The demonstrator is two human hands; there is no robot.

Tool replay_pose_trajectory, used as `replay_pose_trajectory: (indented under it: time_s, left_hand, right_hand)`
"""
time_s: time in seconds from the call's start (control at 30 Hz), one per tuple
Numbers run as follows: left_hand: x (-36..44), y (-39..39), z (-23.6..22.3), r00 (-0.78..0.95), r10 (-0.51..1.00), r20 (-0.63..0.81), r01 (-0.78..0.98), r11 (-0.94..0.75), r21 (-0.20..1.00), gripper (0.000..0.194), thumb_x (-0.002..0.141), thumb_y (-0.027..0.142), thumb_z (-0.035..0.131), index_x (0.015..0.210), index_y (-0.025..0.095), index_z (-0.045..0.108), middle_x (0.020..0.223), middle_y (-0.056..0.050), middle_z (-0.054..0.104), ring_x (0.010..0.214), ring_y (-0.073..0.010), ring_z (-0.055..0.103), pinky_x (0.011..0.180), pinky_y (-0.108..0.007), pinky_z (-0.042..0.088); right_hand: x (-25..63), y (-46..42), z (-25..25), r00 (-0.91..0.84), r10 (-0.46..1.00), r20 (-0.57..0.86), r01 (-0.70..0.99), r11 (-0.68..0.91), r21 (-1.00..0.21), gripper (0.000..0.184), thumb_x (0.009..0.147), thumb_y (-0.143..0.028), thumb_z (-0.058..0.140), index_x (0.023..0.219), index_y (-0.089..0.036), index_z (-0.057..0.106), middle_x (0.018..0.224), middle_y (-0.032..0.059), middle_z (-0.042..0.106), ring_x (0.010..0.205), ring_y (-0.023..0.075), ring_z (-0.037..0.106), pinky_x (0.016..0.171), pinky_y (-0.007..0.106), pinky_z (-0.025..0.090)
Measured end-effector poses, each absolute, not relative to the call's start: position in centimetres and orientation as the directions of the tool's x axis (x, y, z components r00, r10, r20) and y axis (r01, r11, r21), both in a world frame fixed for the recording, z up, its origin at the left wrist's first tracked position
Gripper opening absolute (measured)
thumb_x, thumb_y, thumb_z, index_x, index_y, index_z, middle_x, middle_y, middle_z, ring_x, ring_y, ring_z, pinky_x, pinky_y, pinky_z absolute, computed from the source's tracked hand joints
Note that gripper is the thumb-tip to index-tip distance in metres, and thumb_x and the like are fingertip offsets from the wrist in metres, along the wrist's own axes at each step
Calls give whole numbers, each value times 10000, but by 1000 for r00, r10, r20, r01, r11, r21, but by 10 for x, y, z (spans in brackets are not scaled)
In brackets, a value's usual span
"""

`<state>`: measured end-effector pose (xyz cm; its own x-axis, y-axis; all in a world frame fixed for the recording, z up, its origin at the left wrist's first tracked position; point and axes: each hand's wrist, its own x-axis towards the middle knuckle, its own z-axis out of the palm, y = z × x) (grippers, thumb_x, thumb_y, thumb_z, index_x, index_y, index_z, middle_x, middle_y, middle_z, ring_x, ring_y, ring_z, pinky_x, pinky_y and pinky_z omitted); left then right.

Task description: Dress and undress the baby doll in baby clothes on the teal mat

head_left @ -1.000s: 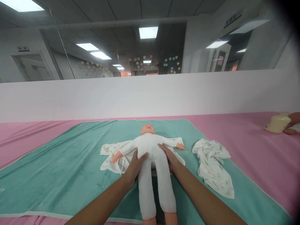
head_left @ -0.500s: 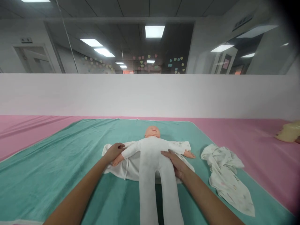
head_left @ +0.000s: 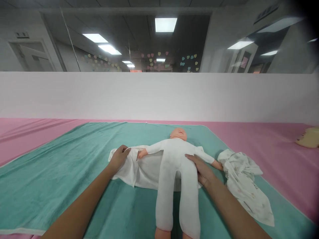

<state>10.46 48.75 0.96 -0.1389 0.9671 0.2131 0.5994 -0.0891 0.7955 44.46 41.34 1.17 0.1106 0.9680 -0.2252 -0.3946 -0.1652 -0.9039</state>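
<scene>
**While my left hand (head_left: 121,157) pinches the white garment (head_left: 147,171), my right hand (head_left: 203,169) rests on the doll (head_left: 169,159)**

Where the garment's upper edge lifts, my left thumb and fingers close on it, just beside one small doll hand. My right thumb lies across the doll's hip; its other fingers are hidden, so I can't tell how firmly they close. The doll lies face up between my hands, partly over the garment, head away from me, legs toward me. Its other arm stretches to a crumpled patterned cloth (head_left: 249,189). Everything rests on a teal blanket (head_left: 62,186), spread over a pink sheet (head_left: 271,149). A pale yellow container (head_left: 309,137) sits at the right edge, partly cut off. Beyond stands a white wall (head_left: 149,96).
</scene>
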Motion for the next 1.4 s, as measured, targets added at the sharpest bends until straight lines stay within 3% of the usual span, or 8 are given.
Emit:
replay_pose_trajectory:
  time_s: [0.2,0.5,0.7,0.9,0.97,1.07,1.23,1.4]
  left_hand:
    - [141,470,21,-99,992,79,187,-59,980,360,751,546,490,817,192,494,711,13,497,622,-134,475,556,-228,392]
    - [160,457,34,82,991,105,-61,-100,993,293,777,485,520,749,199,462,651,43,492,558,-92,427,518,-195,360]
    - [141,440,63,362,927,100,-102,-68,993,195,765,360,592,790,192,498,1127,-64,607,501,-48,419,507,-205,375]
    - [117,427,69,778,628,6,-83,93,992,388,627,372,729,921,188,556,1170,-166,579,776,-275,633,499,-316,483]
    - [113,430,66,752,658,49,-142,88,986,391,626,409,723,910,187,572,1081,-156,628,702,-270,641,466,-321,483]
    - [120,440,61,422,885,199,-275,-84,958,274,742,401,623,922,198,587,1117,-109,621,888,-250,623,665,-350,526]
    - [146,454,41,208,956,207,261,-258,930,406,799,429,542,1161,244,562,1353,-42,447,1260,-247,375,1064,-366,286]
    - [180,442,37,460,842,281,654,-536,534,507,866,439,420,1350,303,357,1485,41,177,1370,-188,121,1133,-368,85]
  right_hand:
    - [422,413,7,111,963,-244,-425,-176,-888,516,616,-320,749,1068,-235,514,1069,75,632,886,226,632,688,321,563]
    - [354,417,4,-105,964,-244,-408,-265,-874,576,626,-349,736,1127,-256,469,1053,64,621,811,200,641,673,344,555]
    - [347,421,-6,-89,973,-211,-485,-227,-844,667,653,-368,715,1229,-252,401,1088,82,611,839,206,637,697,340,544]
    - [344,423,-7,-135,984,-120,-459,-169,-872,524,701,-437,663,1153,-256,470,1048,57,617,827,187,620,704,323,521]
    - [345,428,-10,-127,987,-95,-403,-139,-904,466,721,-475,630,1110,-259,491,1018,39,614,811,172,602,696,308,504]
    - [352,439,-16,-97,995,-5,-233,-28,-972,365,748,-516,573,976,-234,536,898,5,602,775,154,558,705,287,463]
    - [371,458,-24,-35,975,220,216,222,-951,391,790,-565,478,660,-197,454,669,-29,508,658,135,447,633,253,350]
    - [390,466,-26,-161,913,374,513,402,-759,390,900,-485,329,699,-189,482,743,21,568,695,147,484,677,280,343]
